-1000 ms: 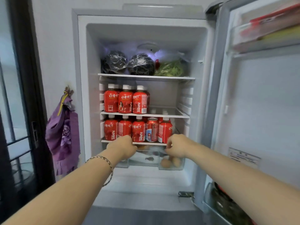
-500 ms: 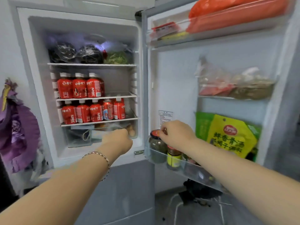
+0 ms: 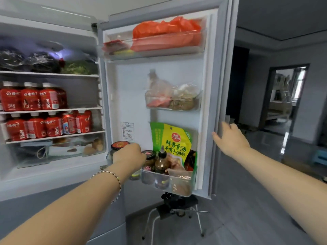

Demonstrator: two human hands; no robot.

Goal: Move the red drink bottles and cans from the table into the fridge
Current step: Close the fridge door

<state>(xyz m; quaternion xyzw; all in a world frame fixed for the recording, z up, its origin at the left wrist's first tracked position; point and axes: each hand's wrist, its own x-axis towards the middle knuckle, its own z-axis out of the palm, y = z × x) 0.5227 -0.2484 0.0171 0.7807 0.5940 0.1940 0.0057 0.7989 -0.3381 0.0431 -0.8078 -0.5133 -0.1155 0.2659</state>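
Far left, inside the open white fridge [image 3: 53, 175]: red plastic juice bottles with white caps [image 3: 30, 100] packed in rows on two glass shelves, a red metal drink can [image 3: 69, 123] wedged into the lower row. Stowed already, by the look of it; no counter in view, so cannot say whether more wait there. Set close to the shelf fronts, so liable to tip forward under a hard slam.

Next, at the clear plastic bottom rack [image 3: 177, 184] of the white fridge door [image 3: 134, 96]: left grip [image 3: 129, 156] curled in front of a glass jar with a dark red lid [image 3: 118, 145], fingers hidden behind the knuckles. Cannot tell whether grasping the jar or only hovering. Risk here: trapped between rack and fridge body if left in place during a swing, or jars knocked over by a hasty pull-back. Leaning yellow-green seasoning pouch [image 3: 172, 144] apt to slump out too.

Far right: right grip [image 3: 230, 138] released, fingers spread against the door's outer edge, seemingly ready to push. Pinched fingertips possible if wrapped round the seal.
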